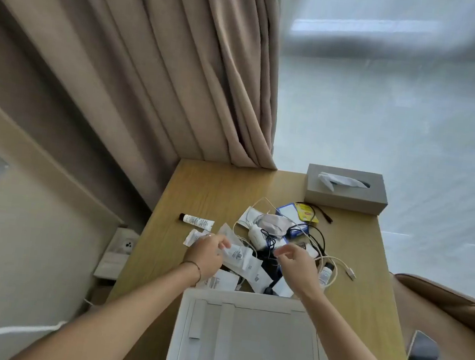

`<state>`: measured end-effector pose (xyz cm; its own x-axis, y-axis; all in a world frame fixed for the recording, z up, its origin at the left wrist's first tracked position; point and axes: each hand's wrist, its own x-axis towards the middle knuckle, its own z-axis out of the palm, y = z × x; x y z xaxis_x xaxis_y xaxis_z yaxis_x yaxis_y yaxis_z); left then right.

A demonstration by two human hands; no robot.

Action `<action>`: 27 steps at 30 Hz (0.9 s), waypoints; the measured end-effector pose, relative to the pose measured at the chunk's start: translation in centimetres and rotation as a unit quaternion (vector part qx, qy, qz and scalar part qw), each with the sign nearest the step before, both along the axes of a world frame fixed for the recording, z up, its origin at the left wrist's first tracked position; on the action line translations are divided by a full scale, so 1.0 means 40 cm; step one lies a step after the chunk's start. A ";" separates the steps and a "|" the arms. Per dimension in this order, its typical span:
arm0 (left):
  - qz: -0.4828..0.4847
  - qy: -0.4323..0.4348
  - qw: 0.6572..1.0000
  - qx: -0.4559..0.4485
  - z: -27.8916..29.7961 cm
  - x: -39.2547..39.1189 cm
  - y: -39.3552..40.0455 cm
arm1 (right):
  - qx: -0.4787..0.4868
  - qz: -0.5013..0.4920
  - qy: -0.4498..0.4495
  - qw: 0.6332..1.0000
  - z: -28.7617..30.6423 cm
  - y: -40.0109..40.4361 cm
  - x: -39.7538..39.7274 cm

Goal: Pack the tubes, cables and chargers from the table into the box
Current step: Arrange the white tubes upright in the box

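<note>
We are pinching a soft, light white plastic tube [238,255] mid-body with our left hand [205,254]; our right hand [295,263], just beside it, is hovering with loosely curled fingers, holding nothing.

A: Bench [205,188] state? Wooden top, white box [250,344] at the near edge, open, interior bare.

B: Confirmed. Pile beyond the box: white tubes [240,257], tangled black and white cables [311,244], a white charger [256,236]. One tube with black cap [196,220] lies apart, left of the pile.

A: Hands? Left hand [207,254] is over the tubes, fingers curled on one. Right hand [295,263] hovers above the cables, fingers loosely bent, holding nothing.

B: Noted. Grey tissue box [346,192] at the far right corner; phone [423,359] on the seat, right.
</note>
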<state>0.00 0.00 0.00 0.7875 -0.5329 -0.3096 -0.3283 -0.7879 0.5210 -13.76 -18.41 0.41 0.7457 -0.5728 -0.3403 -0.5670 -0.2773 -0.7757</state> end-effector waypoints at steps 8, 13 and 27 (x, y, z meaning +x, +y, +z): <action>-0.203 -0.105 0.959 0.166 -0.101 0.082 -0.028 | 0.027 -0.012 0.021 0.999 -0.028 0.031 0.051; -0.261 -0.169 0.934 0.177 -0.162 0.116 -0.036 | 0.024 -0.015 0.019 0.999 -0.050 0.053 0.077; -0.194 -0.156 0.968 -0.032 -0.151 0.186 0.052 | -0.033 0.024 0.033 0.999 -0.049 0.102 0.146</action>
<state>7.45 2.07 -6.02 0.5745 -0.8173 -0.0448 -0.7424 -0.5433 0.3920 -7.90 -14.34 -1.54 0.7494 -0.5606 -0.3524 -0.6019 -0.3549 -0.7154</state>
